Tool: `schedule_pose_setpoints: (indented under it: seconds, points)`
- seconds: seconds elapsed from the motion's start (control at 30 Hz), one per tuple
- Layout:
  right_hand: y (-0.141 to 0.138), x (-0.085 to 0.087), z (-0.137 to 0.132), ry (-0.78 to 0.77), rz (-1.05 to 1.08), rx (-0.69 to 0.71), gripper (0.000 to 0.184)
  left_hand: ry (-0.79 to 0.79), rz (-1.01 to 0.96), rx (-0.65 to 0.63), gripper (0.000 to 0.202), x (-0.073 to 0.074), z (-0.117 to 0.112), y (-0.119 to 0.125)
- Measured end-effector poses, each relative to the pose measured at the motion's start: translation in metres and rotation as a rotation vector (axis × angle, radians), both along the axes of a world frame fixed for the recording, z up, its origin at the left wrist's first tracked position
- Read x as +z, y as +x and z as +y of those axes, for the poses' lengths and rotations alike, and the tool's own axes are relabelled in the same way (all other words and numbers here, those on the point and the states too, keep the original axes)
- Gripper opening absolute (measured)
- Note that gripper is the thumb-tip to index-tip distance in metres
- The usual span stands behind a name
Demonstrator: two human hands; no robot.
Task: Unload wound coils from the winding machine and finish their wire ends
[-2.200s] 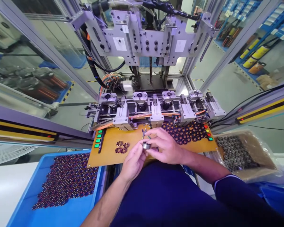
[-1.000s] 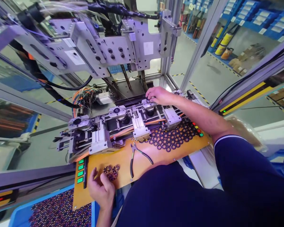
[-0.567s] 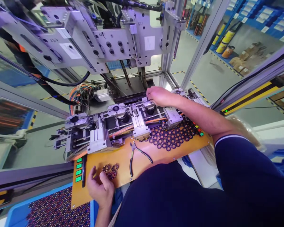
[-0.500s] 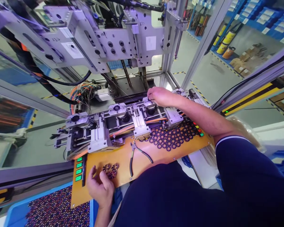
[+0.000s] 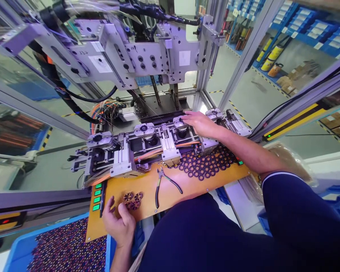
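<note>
My right hand (image 5: 200, 123) reaches over the machine's row of round metal fixtures, fingers stretched out flat beside the third fixture (image 5: 180, 122) and holding nothing I can see. My left hand (image 5: 118, 222) rests on the near edge of the orange board (image 5: 170, 196), fingers loosely apart, just in front of a small cluster of wound copper ring parts (image 5: 132, 200). Black-handled cutters (image 5: 161, 182) lie on the board between my hands. A spread of dark ring parts (image 5: 206, 166) covers the board's right side.
A blue bin (image 5: 59, 251) full of wound rings sits at lower left. Green buttons (image 5: 97, 196) line the board's left edge, coloured buttons (image 5: 240, 162) its right. The machine's grey head (image 5: 147, 56) hangs above the fixtures. A clear bag (image 5: 289, 160) lies at right.
My right hand has drawn back slightly from the third fixture and its fingers have flattened out. Earlier both hands held a small metal part. The left hand has barely moved.
</note>
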State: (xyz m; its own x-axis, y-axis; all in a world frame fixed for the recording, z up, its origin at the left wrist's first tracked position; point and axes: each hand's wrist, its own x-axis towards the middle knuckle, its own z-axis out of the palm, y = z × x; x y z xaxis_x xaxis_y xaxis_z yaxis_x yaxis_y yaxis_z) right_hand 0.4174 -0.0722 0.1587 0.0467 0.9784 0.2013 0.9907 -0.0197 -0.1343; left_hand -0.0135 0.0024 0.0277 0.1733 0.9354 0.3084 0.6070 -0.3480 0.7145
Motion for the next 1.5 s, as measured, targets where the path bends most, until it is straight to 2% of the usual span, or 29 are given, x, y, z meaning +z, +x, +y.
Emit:
schedule_pose_setpoints:
  seconds: [0.17, 0.23, 0.3, 0.37, 0.43, 0.53, 0.63, 0.7, 0.87, 1.0, 1.2, 1.3, 1.43, 1.5]
  points:
    - [-0.003, -0.002, 0.001, 0.018, 0.020, -0.007, 0.055, 0.109, -0.022, -0.129, 0.050, 0.022, -0.019, -0.001]
    - [-0.004, -0.002, 0.003, 0.020, 0.022, -0.010, 0.055, 0.134, -0.015, -0.271, 0.041, 0.031, -0.026, 0.011]
    - [-0.006, 0.000, 0.005, 0.022, 0.020, -0.015, 0.052, 0.131, 0.017, -0.481, 0.028, 0.036, -0.030, 0.032]
    - [-0.010, 0.003, 0.006, 0.033, 0.020, -0.033, 0.046, 0.105, 0.071, -0.714, 0.020, 0.036, -0.035, 0.059]
    - [-0.019, 0.007, 0.002, 0.060, 0.024, -0.066, 0.042, 0.080, 0.132, -0.890, 0.021, 0.031, -0.040, 0.087]
    - [-0.043, 0.011, -0.019, 0.200, 0.048, -0.118, 0.041, 0.058, 0.211, -1.005, 0.026, 0.017, -0.048, 0.118]
    - [-0.075, 0.010, -0.061, 0.442, 0.096, -0.106, 0.038, 0.051, 0.273, -1.047, 0.029, 0.007, -0.055, 0.132]
    - [-0.097, 0.004, -0.091, 0.538, 0.134, -0.078, 0.037, 0.052, 0.296, -1.064, 0.028, 0.004, -0.057, 0.135]
    - [-0.134, -0.027, -0.148, 0.536, 0.317, -0.144, 0.035, 0.031, 0.287, -1.048, 0.022, 0.005, -0.064, 0.138]
    - [-0.151, -0.053, -0.162, 0.501, 0.376, -0.191, 0.029, -0.043, 0.223, -0.993, 0.026, 0.003, -0.071, 0.142]
    - [-0.171, -0.076, -0.154, 0.464, 0.451, -0.162, 0.027, -0.260, 0.006, -0.910, 0.025, 0.002, -0.071, 0.143]
    - [-0.175, -0.073, -0.147, 0.429, 0.507, -0.118, 0.029, -0.427, -0.159, -0.891, 0.025, 0.017, -0.067, 0.133]
    - [-0.181, -0.049, -0.139, 0.369, 0.583, -0.008, 0.040, -0.738, -0.397, -0.940, 0.032, 0.055, -0.065, 0.108]
    - [-0.186, -0.034, -0.133, 0.358, 0.629, 0.079, 0.040, -0.883, -0.501, -0.975, 0.036, 0.075, -0.066, 0.095]
